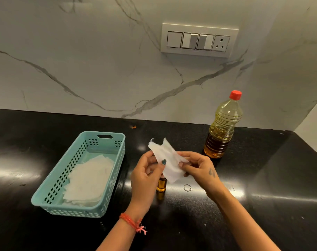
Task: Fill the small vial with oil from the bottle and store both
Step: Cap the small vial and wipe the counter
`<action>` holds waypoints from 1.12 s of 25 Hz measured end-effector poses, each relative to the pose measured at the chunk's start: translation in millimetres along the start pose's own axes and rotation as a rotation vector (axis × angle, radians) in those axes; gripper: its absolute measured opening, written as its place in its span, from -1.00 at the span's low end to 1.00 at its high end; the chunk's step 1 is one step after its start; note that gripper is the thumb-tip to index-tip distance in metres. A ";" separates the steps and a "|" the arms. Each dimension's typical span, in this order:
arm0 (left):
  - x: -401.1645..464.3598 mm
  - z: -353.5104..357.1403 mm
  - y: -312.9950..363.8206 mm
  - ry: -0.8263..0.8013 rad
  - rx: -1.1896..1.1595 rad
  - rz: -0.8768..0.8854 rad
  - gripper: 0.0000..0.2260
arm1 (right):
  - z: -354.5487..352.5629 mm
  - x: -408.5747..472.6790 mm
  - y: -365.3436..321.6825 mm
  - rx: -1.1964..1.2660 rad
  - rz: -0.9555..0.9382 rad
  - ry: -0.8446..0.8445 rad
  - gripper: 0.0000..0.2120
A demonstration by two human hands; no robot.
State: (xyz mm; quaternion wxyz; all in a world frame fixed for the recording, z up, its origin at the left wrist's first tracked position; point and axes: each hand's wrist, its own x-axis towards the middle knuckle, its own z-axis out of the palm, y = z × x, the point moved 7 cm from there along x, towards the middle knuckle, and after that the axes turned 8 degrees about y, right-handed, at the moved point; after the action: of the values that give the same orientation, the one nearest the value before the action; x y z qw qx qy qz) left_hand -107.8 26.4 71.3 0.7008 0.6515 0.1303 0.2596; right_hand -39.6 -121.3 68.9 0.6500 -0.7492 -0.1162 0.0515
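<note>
A home kitchen was pretty clearly shown: black polished countertop, marble-look backsplash, switch panel at 12 o'clock, cooking oil bottle parked at 2 o'clock.

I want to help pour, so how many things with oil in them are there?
2: the big bottle stands by the wall, and the small vial stands under the hands.

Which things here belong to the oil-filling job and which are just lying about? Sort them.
Job: oil bottle, small vial, teal basket, tissue held in both hands.
Lying about: small ring on the counter, wall switch panel.
</note>
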 end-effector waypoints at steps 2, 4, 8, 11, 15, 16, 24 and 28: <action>-1.0 2.1 2.0 0.004 0.149 0.093 -0.68 | 2.7 -6.1 0.4 -0.055 -0.043 0.060 -0.74; -1.6 2.8 4.0 0.015 0.322 0.226 -0.62 | 8.6 -11.9 0.5 -0.019 -0.034 0.070 -0.75; -8.0 8.0 11.8 -0.002 0.536 0.418 -0.71 | 19.3 -19.1 2.6 0.226 0.116 -0.056 -0.85; -14.0 12.5 15.8 -0.082 0.537 0.434 -0.77 | 18.4 -21.9 5.1 0.314 0.153 -0.078 -0.83; -16.5 12.3 13.5 -0.138 0.377 0.259 -0.82 | 8.9 -21.1 10.5 0.276 0.124 0.059 -0.93; -15.0 10.6 11.6 -0.137 0.360 0.219 -0.79 | 8.1 -21.7 10.0 0.267 0.108 0.067 -0.89; -10.1 7.2 6.3 -0.137 0.373 0.102 -0.66 | 10.1 -24.0 4.9 0.179 -0.104 0.050 -0.70; -10.5 4.8 1.5 -0.075 0.240 -0.016 -0.84 | 6.7 -25.6 10.9 0.243 -0.052 0.006 -0.84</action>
State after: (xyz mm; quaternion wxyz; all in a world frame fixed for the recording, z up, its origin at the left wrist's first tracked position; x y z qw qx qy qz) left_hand -114.3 16.8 71.7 0.6243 0.7388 0.1394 0.2121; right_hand -64.8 -122.4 55.3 0.7375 -0.6618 -0.1265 0.0460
